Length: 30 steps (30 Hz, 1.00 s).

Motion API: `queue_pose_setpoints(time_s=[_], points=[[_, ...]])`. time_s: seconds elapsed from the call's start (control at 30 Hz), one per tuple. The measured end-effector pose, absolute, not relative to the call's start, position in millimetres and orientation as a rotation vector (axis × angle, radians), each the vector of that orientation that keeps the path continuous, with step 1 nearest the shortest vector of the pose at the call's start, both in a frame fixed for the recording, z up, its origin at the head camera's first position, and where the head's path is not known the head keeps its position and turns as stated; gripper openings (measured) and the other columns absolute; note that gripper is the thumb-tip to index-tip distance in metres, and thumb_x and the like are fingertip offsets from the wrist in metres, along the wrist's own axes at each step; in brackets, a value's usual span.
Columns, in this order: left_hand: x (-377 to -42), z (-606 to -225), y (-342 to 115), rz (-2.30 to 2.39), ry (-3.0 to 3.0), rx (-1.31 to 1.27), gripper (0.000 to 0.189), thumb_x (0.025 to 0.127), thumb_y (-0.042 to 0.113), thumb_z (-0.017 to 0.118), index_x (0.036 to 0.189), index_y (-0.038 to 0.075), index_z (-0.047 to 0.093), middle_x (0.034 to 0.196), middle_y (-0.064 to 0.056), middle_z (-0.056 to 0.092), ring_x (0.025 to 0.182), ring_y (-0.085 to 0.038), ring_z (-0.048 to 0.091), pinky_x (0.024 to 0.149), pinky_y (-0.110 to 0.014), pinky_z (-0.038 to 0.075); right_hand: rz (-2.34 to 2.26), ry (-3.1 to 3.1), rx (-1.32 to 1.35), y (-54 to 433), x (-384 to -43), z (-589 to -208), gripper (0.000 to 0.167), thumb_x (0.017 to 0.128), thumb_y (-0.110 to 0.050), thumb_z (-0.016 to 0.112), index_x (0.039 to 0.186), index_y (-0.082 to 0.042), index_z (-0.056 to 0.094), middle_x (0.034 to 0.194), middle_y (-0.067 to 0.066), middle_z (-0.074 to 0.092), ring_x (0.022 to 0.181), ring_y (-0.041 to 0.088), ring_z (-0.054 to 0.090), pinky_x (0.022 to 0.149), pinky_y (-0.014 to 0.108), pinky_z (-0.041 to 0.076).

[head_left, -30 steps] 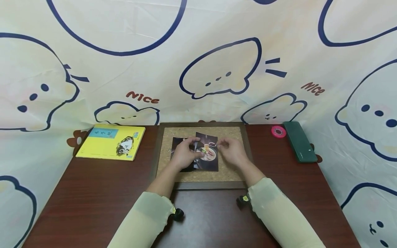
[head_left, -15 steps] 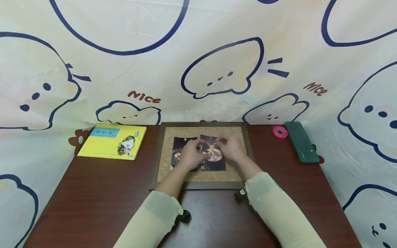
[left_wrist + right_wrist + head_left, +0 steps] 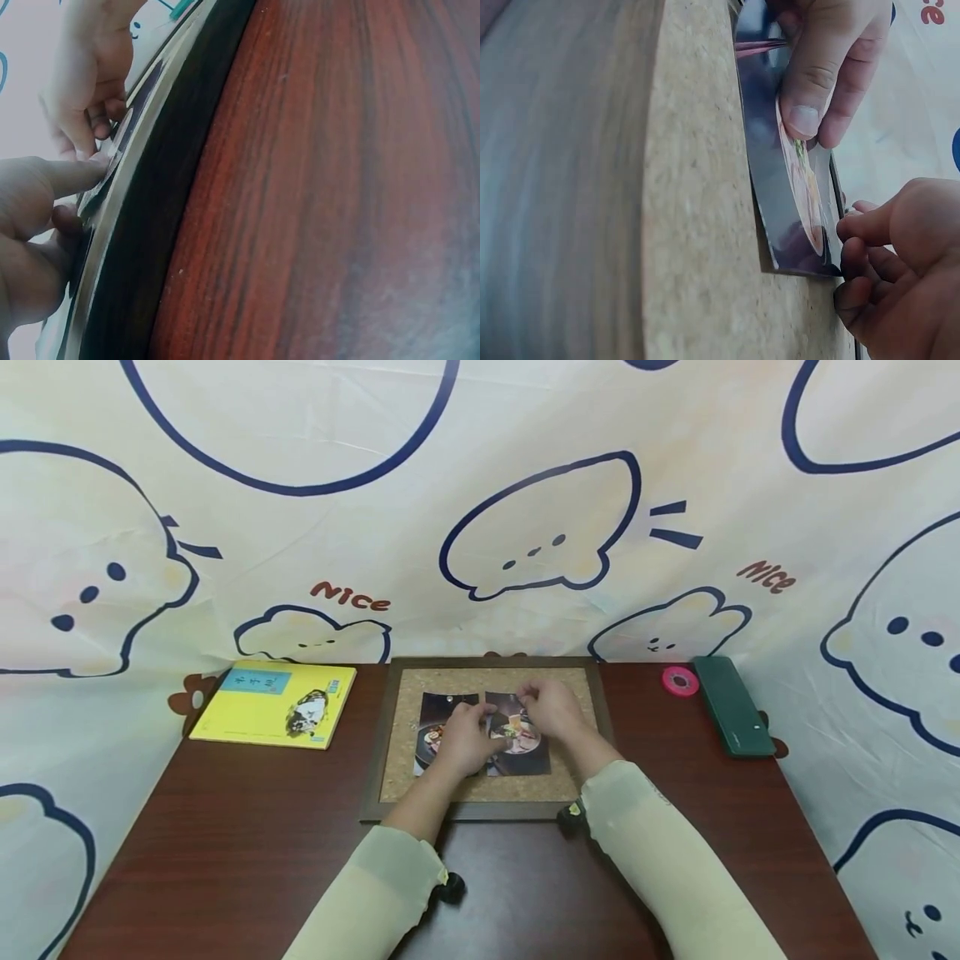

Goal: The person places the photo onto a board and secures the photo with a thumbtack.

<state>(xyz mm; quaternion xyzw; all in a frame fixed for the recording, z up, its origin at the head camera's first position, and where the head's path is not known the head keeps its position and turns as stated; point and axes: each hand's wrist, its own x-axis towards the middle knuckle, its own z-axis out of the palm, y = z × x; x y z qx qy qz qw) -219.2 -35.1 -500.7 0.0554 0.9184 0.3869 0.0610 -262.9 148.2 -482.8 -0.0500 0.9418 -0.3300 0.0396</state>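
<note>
Two dark food photos lie side by side on a framed cork board [image 3: 423,789]. The left photo [image 3: 429,739] has a small clear pushpin [image 3: 449,698] at its top and is partly covered by my left hand [image 3: 467,739]. That hand reaches over to the right photo [image 3: 517,764], its thumb [image 3: 804,120] pressing on the printed plate and another finger near the photo's edge. At this photo's upper edge my right hand [image 3: 551,706] pinches a tiny pale pushpin [image 3: 847,212], mostly hidden by the fingertips. The photo's near edge stands slightly off the cork in the right wrist view.
A yellow book [image 3: 273,706] lies at the table's back left. Toward the back right are a pink ring-shaped item [image 3: 680,681] and a dark green box [image 3: 733,706]. A patterned cloth [image 3: 420,543] stands behind the brown table [image 3: 300,802].
The right photo has moved to the right, off the left photo, and now sits straighter. My left hand went right with it. The right hand stays at its upper edge, shifted slightly.
</note>
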Motion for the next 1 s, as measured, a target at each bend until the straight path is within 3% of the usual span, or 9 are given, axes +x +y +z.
queue_pose_setpoints(time_s=[0.2, 0.6, 0.8, 1.0], points=[[-217, -500, -36, 1.162, 2.757, 0.157, 0.068, 0.083, 0.036, 0.088, 0.141, 0.009, 0.063, 0.125, -0.015, 0.054, 0.096, -0.025, 0.055, 0.082, -0.042, 0.049, -0.927, 2.863, -0.187, 142, -269, -483, 0.019, 0.104, -0.013, 0.060, 0.114, -0.013, 0.076, 0.098, 0.003, 0.074, 0.072, 0.017, 0.064, 0.061, 0.031, 0.050], [-216, -505, -34, 1.084, 2.796, 0.241, 0.067, 0.086, 0.033, 0.085, 0.142, 0.005, 0.062, 0.119, -0.014, 0.055, 0.097, -0.024, 0.055, 0.087, -0.041, 0.049, -0.718, 2.826, -0.253, 136, -280, -482, 0.023, 0.105, -0.014, 0.057, 0.118, -0.013, 0.076, 0.108, 0.002, 0.075, 0.087, 0.018, 0.066, 0.081, 0.036, 0.054], [-216, -505, -35, 1.088, 2.798, 0.240, 0.068, 0.086, 0.035, 0.086, 0.142, 0.006, 0.062, 0.116, -0.012, 0.054, 0.091, -0.022, 0.053, 0.083, -0.039, 0.048, -0.737, 2.826, -0.243, 136, -284, -483, 0.023, 0.103, -0.017, 0.059, 0.117, -0.012, 0.077, 0.112, 0.004, 0.075, 0.103, 0.024, 0.068, 0.095, 0.044, 0.053], [-217, -504, -35, 1.106, 2.792, 0.229, 0.066, 0.087, 0.033, 0.085, 0.142, 0.006, 0.062, 0.116, -0.012, 0.054, 0.088, -0.022, 0.052, 0.080, -0.038, 0.047, -0.845, 2.842, -0.188, 134, -285, -483, 0.021, 0.100, -0.013, 0.060, 0.111, -0.011, 0.078, 0.105, 0.006, 0.075, 0.093, 0.024, 0.067, 0.083, 0.040, 0.054]])
